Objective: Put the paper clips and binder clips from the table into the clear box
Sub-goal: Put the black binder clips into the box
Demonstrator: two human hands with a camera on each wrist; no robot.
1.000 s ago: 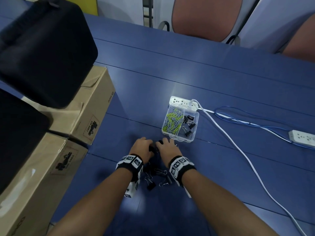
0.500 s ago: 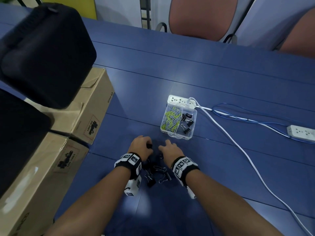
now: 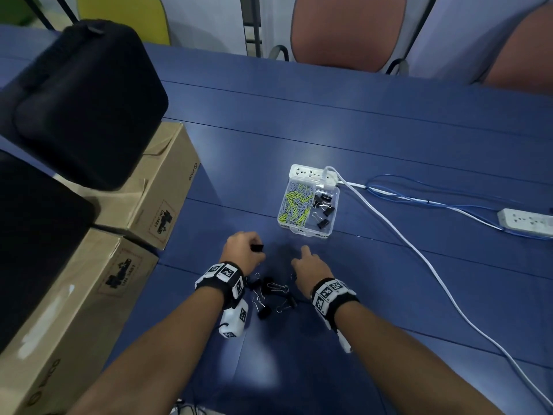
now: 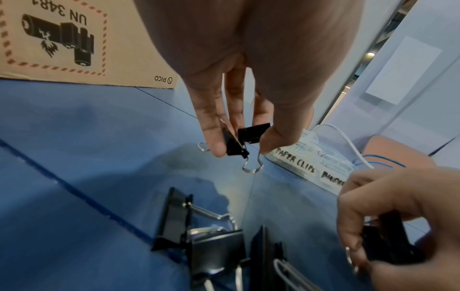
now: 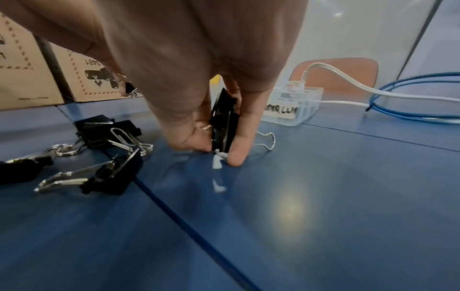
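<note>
Between finger and thumb my left hand point(image 3: 244, 250) point(image 4: 240, 151) pinches two black binder clips point(image 4: 239, 139) above the blue table point(image 3: 389, 295). Low on the table, my right hand point(image 3: 308, 265) point(image 5: 219, 151) pinches another black binder clip point(image 5: 224, 122) point(image 4: 383, 242). A pile of loose binder clips point(image 3: 272, 295) point(image 5: 104, 141) point(image 4: 199, 232) lies between my wrists. The clear box point(image 3: 332, 226) point(image 5: 306, 110) stands just beyond my hands, with yellow-green paper clips point(image 3: 294, 208) in its left compartment and binder clips point(image 3: 324, 206) in its right.
Two cardboard boxes point(image 3: 143, 199) with black cases point(image 3: 86, 100) on top stand at the left. A white power strip point(image 3: 311, 173) sits behind the clear box. Its white cable point(image 3: 419, 253) and blue wires point(image 3: 434, 202) run across the right side to another strip point(image 3: 526, 221).
My hands have drawn apart and back from the clear box. The left now holds binder clips up off the table, and the right has settled on a clip near the pile.
</note>
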